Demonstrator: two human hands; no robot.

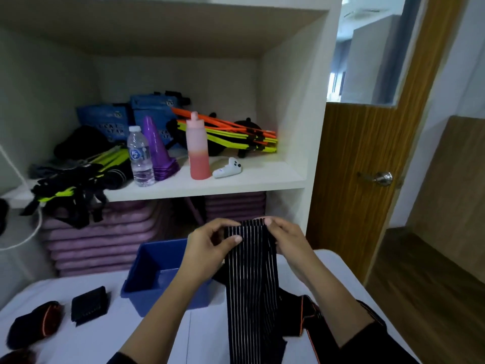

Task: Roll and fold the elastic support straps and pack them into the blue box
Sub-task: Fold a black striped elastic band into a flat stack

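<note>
Rolling looks just begun: the left hand [210, 245] and right hand [286, 239] each have a pinching grip on the top edge of the black striped elastic strap [252, 279], hanging beside the blue box [147, 261], so next that edge probably needs turning down tightly

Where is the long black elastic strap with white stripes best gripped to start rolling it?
At its top edge, from both sides: the left hand and right hand pinch the upper corners of the black striped elastic strap, which hangs straight down over the white table.
</note>
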